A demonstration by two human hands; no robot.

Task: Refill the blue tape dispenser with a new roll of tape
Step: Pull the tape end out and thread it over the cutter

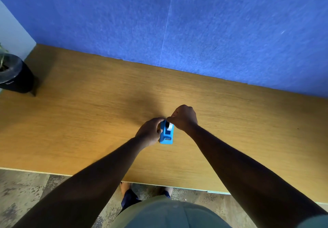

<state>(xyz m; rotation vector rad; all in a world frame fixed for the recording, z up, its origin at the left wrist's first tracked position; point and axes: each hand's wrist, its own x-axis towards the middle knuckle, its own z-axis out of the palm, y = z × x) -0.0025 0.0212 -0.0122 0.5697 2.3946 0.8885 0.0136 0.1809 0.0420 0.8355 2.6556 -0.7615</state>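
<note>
Hands (150,131) (183,118) grip blue dispenser (166,136) — white roll (170,126) seated.

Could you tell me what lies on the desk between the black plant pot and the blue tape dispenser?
Nothing: the head view shows bare wooden desk between the plant pot and the tape dispenser.

Wooden table (88,121): blue tape dispenser (166,136) stands near the middle, black plant pot (16,75) at far left corner.
</note>
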